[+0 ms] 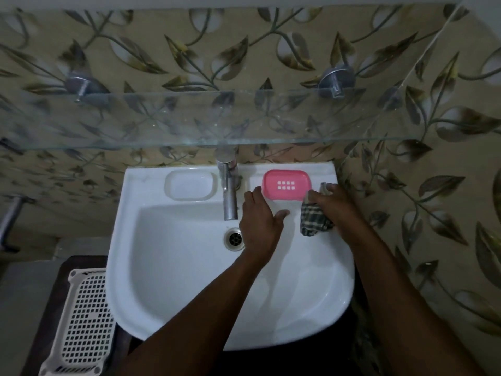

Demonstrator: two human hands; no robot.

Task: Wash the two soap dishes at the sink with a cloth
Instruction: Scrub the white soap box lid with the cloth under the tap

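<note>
Pink soap dish sits on the far ledge of the sink, right of the tap. The left hand is spread flat and holds nothing, its fingertips at the dish's near-left corner. The right hand, just beside the dish's right end, grips a checked cloth. Left of the tap lies what may be a white soap dish or a moulded recess.

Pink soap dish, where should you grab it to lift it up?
Take the pink soap dish by its rounded rim at the near left corner, coming from the sink bowl side with the free left hand. The wall is right behind the dish, and the right hand grips the checked cloth at the dish's right end.
</note>
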